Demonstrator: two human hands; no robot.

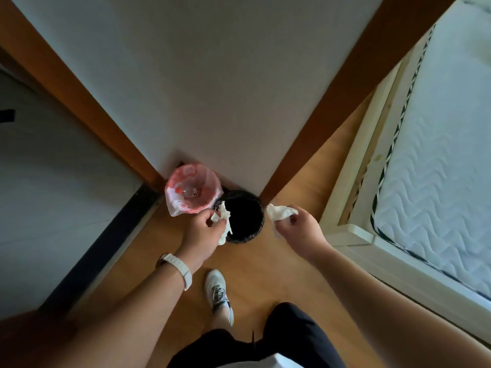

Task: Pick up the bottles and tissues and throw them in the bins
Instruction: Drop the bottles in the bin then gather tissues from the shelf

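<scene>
Nearest the camera, a white and grey lace-up trainer [219,293] is planted on the orange-brown wooden floor [268,266], toe towards the bins. Above it a white ribbed wrist strap [176,269] is noted on the left forearm. Both arms are extended forward and down. The left hand [204,229] is seen from the back, its fingers curled and pinched with the thumb on a crumpled white paper tissue [224,221], which trails downward from the fingertips. The right hand [300,229] has its thumb and fingers curled and closed on a second crumpled white paper tissue [280,212], which projects up and to the left of the knuckles. Between the 2 hands stands the round black bin lined with a black bag [259,227]. The left tissue is observed across the bin's near-left rim, with its upper part over the dark opening. The right tissue is just beside the right rim, outside the opening, so the mouth lies to the left of those fingers. It is judged that the left hand is the better placed of the 2: that tissue need only be released, whereas the right must first be carried leftward over the rim. Beyond and to the left, touching the black bin, the round bin lined with a pink and white plastic bag [210,181] is recorded with 1 clear plastic bottle [190,192] lying inside. Both bins are set against the plain white wall [212,75].
</scene>
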